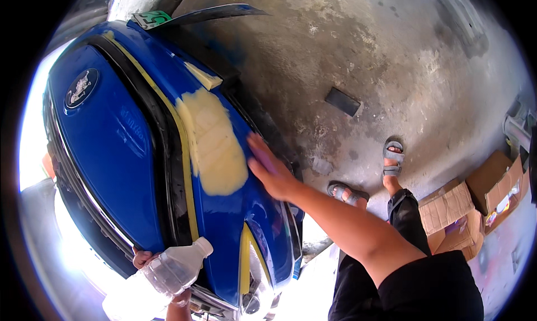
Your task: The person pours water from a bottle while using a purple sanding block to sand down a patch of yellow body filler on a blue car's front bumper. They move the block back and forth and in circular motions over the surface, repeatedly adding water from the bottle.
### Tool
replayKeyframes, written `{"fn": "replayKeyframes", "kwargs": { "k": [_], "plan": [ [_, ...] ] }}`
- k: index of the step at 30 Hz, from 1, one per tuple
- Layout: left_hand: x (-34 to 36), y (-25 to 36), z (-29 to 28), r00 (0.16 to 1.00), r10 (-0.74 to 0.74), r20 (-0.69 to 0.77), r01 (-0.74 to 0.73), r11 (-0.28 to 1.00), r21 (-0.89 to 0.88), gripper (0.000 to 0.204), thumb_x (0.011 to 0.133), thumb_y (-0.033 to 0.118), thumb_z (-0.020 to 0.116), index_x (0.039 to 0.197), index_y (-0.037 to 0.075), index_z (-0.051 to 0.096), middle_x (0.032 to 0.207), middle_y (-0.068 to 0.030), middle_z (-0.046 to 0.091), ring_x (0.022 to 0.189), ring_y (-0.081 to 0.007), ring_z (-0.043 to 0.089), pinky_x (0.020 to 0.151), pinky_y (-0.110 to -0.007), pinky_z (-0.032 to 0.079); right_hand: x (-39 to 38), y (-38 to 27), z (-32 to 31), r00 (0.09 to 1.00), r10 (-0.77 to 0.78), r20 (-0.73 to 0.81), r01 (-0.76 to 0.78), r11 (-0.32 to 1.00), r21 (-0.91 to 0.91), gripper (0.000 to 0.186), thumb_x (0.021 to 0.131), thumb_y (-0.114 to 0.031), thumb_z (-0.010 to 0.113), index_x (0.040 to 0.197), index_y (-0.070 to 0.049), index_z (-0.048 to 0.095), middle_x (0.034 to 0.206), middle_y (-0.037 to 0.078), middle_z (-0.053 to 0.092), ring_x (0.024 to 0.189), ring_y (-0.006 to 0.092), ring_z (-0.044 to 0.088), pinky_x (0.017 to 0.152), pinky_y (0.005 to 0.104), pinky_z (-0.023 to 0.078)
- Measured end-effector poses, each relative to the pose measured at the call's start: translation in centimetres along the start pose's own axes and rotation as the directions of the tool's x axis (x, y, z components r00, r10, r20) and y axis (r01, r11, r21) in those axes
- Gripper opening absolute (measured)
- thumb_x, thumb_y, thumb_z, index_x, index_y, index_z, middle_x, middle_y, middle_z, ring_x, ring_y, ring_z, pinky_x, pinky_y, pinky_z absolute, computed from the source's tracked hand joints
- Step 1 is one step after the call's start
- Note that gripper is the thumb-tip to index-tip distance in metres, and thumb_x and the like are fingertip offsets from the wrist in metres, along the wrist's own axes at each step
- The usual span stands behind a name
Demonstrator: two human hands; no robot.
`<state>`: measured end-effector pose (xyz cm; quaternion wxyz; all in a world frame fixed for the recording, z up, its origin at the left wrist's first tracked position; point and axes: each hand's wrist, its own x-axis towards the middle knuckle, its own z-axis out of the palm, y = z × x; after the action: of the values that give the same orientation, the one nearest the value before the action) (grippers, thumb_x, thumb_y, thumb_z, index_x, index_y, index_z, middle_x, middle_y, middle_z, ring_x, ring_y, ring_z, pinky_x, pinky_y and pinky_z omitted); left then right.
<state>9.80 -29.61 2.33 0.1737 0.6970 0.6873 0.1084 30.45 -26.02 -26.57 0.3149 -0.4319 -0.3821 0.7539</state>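
Observation:
My left hand (pixel 142 258) is wrapped round a clear plastic bottle (pixel 173 269), its neck tilted up to the right over the edge of a blue car's front. Glare washes out the bottle's lower part. My right hand (pixel 270 170) lies against the blue bumper (pixel 224 240), just right of a smooth, pale yellow filler patch (pixel 215 145). Something purple, like a thin pad, shows along its fingers; its full shape is hidden. A smaller wedge of filler (pixel 202 76) sits farther off on the same panel.
Yellow tape (pixel 187 181) runs beside the black gap next to the blue hood (pixel 106 136). A headlight (pixel 254 282) lies near me; a bent plate (pixel 152 20) juts out at the far end. On the concrete floor are a dark rectangular block (pixel 342 101) and open cardboard boxes (pixel 447 209).

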Motion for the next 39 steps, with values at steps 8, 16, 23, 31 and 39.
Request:
{"fn": "replayKeyframes", "kwargs": {
  "k": [8, 16, 23, 31, 39],
  "plan": [
    [-0.2, -0.1, 0.0, 0.998, -0.053, 0.014, 0.053, 0.998, 0.025, 0.095, 0.071, 0.088, 0.040, 0.131, 0.013, 0.038, 0.123, -0.0057, 0.041, 0.128, -0.0239, 0.035, 0.116, -0.049, 0.015, 5.0, -1.3, -0.9, 0.995, -0.086, -0.057, 0.091, 0.992, 0.088, 0.067, 0.099, -0.047, 0.036, 0.143, 0.003, 0.032, 0.153, 0.021, 0.025, 0.144, 0.0303, 0.019, 0.116, 0.0356, 0.016],
    [0.0, -0.4, 0.2, 1.000, -0.022, 0.016, 0.020, 0.996, 0.089, 0.096, 0.071, 0.088, 0.040, 0.131, 0.013, 0.038, 0.123, -0.0057, 0.040, 0.128, -0.0241, 0.034, 0.116, -0.047, 0.017, 12.4, -3.5, -2.7, 0.970, 0.240, -0.034, -0.218, 0.927, 0.306, 0.052, 0.093, -0.038, 0.047, 0.123, 0.005, 0.054, 0.127, 0.022, 0.055, 0.120, 0.0299, 0.051, 0.099, 0.0348, 0.038],
    [0.5, 0.7, -0.1, 0.999, -0.012, 0.033, 0.008, 0.994, 0.108, 0.096, 0.071, 0.087, 0.042, 0.131, 0.013, 0.039, 0.124, -0.0066, 0.040, 0.128, -0.0246, 0.034, 0.116, -0.046, 0.015, 11.2, -1.1, -1.2, 0.943, 0.205, -0.264, -0.058, 0.878, 0.475, 0.047, 0.089, -0.036, 0.049, 0.104, 0.006, 0.061, 0.100, 0.017, 0.065, 0.105, 0.0267, 0.056, 0.091, 0.0358, 0.040],
    [-0.8, -0.7, -0.1, 0.997, -0.079, -0.014, 0.080, 0.997, 0.023, 0.094, 0.076, 0.086, 0.033, 0.134, 0.012, 0.039, 0.127, -0.0073, 0.041, 0.130, -0.0252, 0.034, 0.117, -0.048, 0.014, 8.1, -0.4, -3.2, 0.854, 0.515, -0.076, -0.329, 0.648, 0.687, 0.046, 0.088, -0.037, 0.050, 0.109, 0.002, 0.061, 0.104, 0.011, 0.060, 0.097, 0.0213, 0.052, 0.087, 0.0342, 0.040],
    [-1.2, -1.4, -0.5, 0.998, -0.040, -0.047, 0.042, 0.998, 0.042, 0.093, 0.080, 0.084, 0.020, 0.134, 0.010, 0.040, 0.129, -0.0096, 0.042, 0.131, -0.0277, 0.036, 0.116, -0.051, 0.016, -1.1, 5.6, -2.1, 0.820, 0.560, -0.119, -0.336, 0.640, 0.691, 0.047, 0.088, -0.036, 0.051, 0.113, 0.003, 0.059, 0.100, 0.010, 0.060, 0.095, 0.0194, 0.052, 0.085, 0.0314, 0.040]
  ]
}}
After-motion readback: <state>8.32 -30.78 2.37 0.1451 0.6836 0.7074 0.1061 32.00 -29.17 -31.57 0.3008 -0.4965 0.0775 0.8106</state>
